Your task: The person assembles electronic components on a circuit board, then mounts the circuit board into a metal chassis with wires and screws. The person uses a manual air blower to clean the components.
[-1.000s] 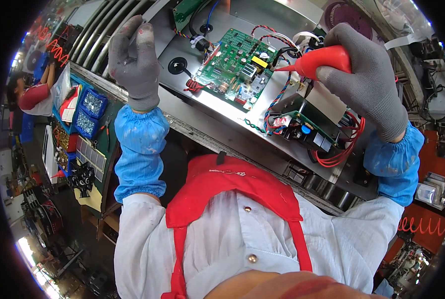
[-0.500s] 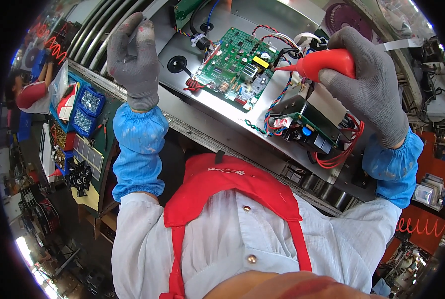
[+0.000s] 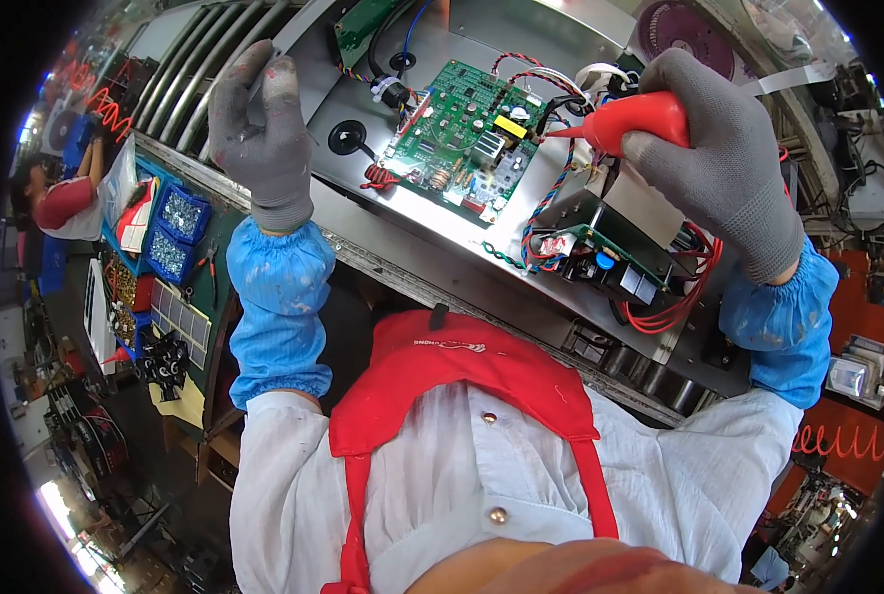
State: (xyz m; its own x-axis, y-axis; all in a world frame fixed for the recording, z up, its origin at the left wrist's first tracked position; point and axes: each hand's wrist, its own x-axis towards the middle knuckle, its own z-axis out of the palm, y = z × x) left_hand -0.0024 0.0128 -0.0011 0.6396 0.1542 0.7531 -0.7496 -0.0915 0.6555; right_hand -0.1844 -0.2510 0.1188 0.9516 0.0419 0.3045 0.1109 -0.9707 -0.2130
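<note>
My right hand [image 3: 724,148], in a grey glove, is wrapped round a red squeeze bottle [image 3: 640,122]. The bottle lies nearly level, its thin nozzle pointing left at the right edge of a green circuit board [image 3: 452,124], near a yellow component [image 3: 510,126]. Whether the tip touches anything is too small to tell. The board sits inside an open metal case [image 3: 442,223]. Beside the case's left end I hold up my gloved left hand [image 3: 263,144]. Its thumb and a finger come together at the tips; what they pinch, if anything, I cannot make out.
Red, blue and white wires and a second board assembly [image 3: 610,257] crowd the case's right side. Metal rollers [image 3: 189,84] run at the far left. On a side table stand blue bins [image 3: 179,213] of small hardware, near pliers [image 3: 212,272]. Another person [image 3: 65,203] is farther left.
The bottle and my right hand have shifted slightly left and up, while the case has also moved a little left in view. My left hand keeps its pinched pose, slightly lower.
</note>
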